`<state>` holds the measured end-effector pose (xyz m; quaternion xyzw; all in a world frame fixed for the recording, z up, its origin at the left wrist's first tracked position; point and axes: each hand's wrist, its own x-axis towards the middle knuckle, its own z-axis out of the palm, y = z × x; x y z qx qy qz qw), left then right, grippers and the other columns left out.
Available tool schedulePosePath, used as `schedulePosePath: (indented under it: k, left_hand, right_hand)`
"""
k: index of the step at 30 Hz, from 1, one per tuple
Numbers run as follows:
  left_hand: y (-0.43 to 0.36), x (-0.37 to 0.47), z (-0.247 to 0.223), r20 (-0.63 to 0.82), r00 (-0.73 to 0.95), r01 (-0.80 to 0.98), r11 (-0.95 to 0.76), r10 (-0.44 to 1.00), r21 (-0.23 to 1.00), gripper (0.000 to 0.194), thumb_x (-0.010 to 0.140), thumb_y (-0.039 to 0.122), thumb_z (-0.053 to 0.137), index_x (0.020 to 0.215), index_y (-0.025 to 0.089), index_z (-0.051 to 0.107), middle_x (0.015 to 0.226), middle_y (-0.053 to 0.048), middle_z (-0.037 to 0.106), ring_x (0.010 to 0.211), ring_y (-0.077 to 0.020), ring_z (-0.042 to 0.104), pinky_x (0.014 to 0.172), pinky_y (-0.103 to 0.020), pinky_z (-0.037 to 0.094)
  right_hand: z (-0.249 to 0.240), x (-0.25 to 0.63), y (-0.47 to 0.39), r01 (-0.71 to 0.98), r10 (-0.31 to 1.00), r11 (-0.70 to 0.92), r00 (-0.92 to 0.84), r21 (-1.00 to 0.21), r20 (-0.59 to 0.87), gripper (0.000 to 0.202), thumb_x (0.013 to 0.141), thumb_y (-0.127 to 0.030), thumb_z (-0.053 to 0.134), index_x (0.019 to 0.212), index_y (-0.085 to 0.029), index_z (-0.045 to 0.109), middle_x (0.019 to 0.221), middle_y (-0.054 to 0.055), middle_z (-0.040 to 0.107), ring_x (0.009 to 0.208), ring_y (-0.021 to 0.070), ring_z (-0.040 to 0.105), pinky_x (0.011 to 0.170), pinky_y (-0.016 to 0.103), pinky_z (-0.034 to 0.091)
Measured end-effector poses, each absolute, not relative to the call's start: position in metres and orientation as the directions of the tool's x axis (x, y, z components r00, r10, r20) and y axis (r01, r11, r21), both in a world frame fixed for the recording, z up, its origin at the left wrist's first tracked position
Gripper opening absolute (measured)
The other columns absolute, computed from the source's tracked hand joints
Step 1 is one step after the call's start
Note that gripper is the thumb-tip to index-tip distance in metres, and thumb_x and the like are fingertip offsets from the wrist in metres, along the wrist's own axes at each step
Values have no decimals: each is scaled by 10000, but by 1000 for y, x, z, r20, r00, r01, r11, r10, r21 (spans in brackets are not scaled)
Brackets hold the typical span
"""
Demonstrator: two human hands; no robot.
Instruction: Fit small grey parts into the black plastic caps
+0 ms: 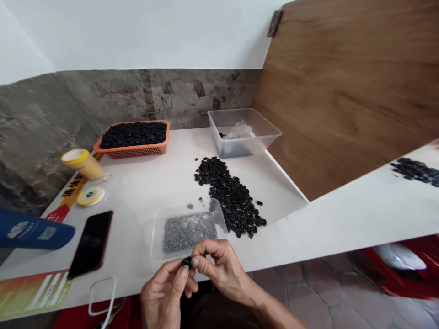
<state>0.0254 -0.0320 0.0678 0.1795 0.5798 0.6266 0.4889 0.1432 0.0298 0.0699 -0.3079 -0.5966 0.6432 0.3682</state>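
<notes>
Between thumb and fingers my left hand (168,290) holds a small black part (186,262) over the table's front edge. My right hand (222,269) is pinched at the same part from the right; whether a tiny piece is between its fingertips is too small to tell. Just beyond the hands, a clear plastic tray (157,237) holds many small silvery metal pieces (188,230). A pile of black oval parts (233,196) spreads over the white table, right of and behind the tray.
An orange basket (137,151) full of black parts stands at the back left, a clear bin (236,147) with a plastic bag at the back. On the left are a yellow cup (84,164), tape roll (91,195), phone (91,244) and blue bottle (37,230). A wooden panel (350,91) rises right.
</notes>
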Motion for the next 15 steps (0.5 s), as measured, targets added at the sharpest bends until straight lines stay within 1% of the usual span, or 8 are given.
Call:
schedulePosePath:
  k: [4,7,8,10,12,13,15]
  left_hand:
    - [-36,21,66,-256,-469,-199,181,845,963,256,664,399,742,767,165,729,538,-6,652,454,-109,522,456,-202,425]
    - [-37,15,69,-217,-392,-78,203,894,976,290,699,435,696,775,157,727,490,-7,615,432,-116,508,447,-213,422]
    - [-36,14,70,-218,-369,-74,206,903,976,294,703,440,689,772,156,726,476,-6,605,425,-114,505,445,-212,418]
    - [-34,12,70,-242,-347,-123,212,906,969,296,699,445,691,748,155,722,464,-4,596,410,-107,502,436,-206,410]
    - [-33,11,68,-269,-351,-179,218,897,960,302,674,462,710,712,163,713,473,-4,605,400,-101,501,426,-201,405]
    - [-34,11,66,-279,-366,-178,227,888,957,309,656,478,720,694,171,708,474,-3,609,399,-102,504,424,-199,408]
    - [-36,9,61,-289,-416,-94,275,863,957,323,619,514,736,666,196,703,467,3,614,400,-110,518,427,-195,424]
  right_hand:
    - [77,148,31,46,829,104,-555,-994,61,253,915,-336,519,773,-138,588,681,12,577,659,116,506,613,229,389]
    - [78,150,34,69,800,123,-598,-990,58,264,908,-350,520,759,-142,583,660,-7,523,635,106,447,584,219,359]
    - [77,150,36,51,789,108,-612,-993,55,268,899,-360,534,751,-142,585,654,-12,508,628,102,431,578,216,351]
    - [74,149,39,-16,777,32,-628,-999,35,288,882,-387,559,741,-138,590,641,-18,493,608,94,419,564,208,347]
    - [72,148,41,-78,801,-58,-599,-995,0,300,870,-419,569,787,-134,611,644,-13,508,586,87,429,546,198,357]
    - [72,147,40,-95,819,-77,-574,-993,-9,304,864,-430,573,830,-132,626,655,-8,523,583,87,443,543,195,367]
    - [71,146,35,-91,852,-43,-523,-995,11,322,843,-445,591,903,-135,652,688,6,559,609,94,485,569,197,399]
